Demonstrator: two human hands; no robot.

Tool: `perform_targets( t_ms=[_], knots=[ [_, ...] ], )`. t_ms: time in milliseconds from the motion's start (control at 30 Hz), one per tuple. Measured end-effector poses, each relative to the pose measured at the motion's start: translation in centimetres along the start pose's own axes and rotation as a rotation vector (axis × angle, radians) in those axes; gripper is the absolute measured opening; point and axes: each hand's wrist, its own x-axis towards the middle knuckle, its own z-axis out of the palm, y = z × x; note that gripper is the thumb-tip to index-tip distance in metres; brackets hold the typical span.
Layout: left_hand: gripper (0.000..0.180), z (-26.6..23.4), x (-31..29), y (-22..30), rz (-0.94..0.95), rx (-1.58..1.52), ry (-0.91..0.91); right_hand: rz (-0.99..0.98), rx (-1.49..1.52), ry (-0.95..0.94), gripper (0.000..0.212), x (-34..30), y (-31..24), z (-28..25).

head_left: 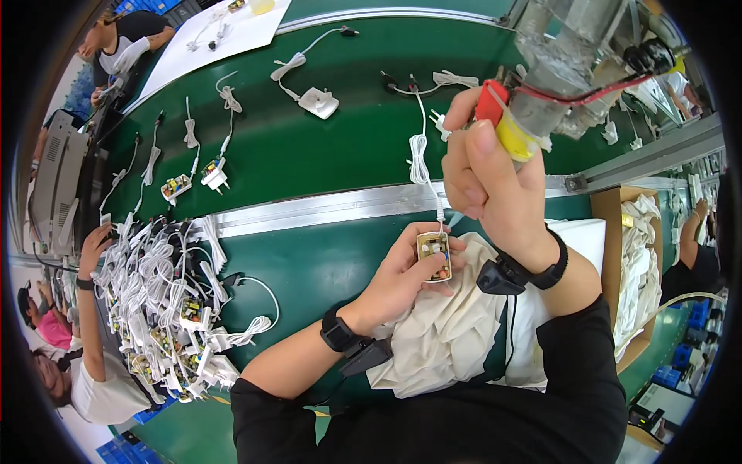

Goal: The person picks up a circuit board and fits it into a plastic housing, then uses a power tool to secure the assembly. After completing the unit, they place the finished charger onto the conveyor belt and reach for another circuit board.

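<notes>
My left hand (406, 263) is closed around an opened white power adapter (433, 267) with its circuit board facing up. A tied white cord (418, 158) runs from the adapter toward the far belt. My right hand (495, 174) is raised above and to the right, its fingers closed on the red and yellow end of a hanging tool wrapped in clear plastic (516, 133). Below the right hand, a thin pale blue tip (455, 220) shows close to the adapter's cord end. Cream cloth (444, 325) lies beneath the left hand.
A heap of corded adapters (166, 309) fills the left of the green table, where a co-worker's hand (94, 249) reaches in. Beyond a metal rail (309, 209), several adapters lie spaced along a green belt (270, 147). A cardboard box (630, 340) of cloth stands at right.
</notes>
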Motion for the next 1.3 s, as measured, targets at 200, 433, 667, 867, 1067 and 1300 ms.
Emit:
perform_targets(
  t_ms=[200,433,667,867,1067,1300],
  knots=[
    [0.039,-0.3,-0.7,0.8,0.066,0.052,-0.038,0.012,0.046,-0.014,0.035,0.2,0.9,0.9],
    [0.037,-0.7,-0.9,1.5,0.117,0.068,-0.060,-0.030,0.007,-0.052,0.038,0.5,1.5,1.6],
    [0.035,-1.9,-0.9,1.9,0.106,-0.015,-0.011,0.004,0.057,-0.055,0.033,0.6,0.5,2.1],
    [0.034,-2.6,-0.8,3.3,0.170,-0.120,0.096,-0.040,0.001,-0.182,0.039,0.5,1.3,2.6],
    [0.034,-3.0,-1.0,3.7,0.161,-0.134,0.058,-0.057,-0.025,-0.193,0.040,0.6,1.7,3.0],
    [0.034,-3.1,-1.0,4.1,0.161,-0.174,0.025,0.045,0.232,-0.121,0.025,0.8,1.1,3.1]
  ],
)
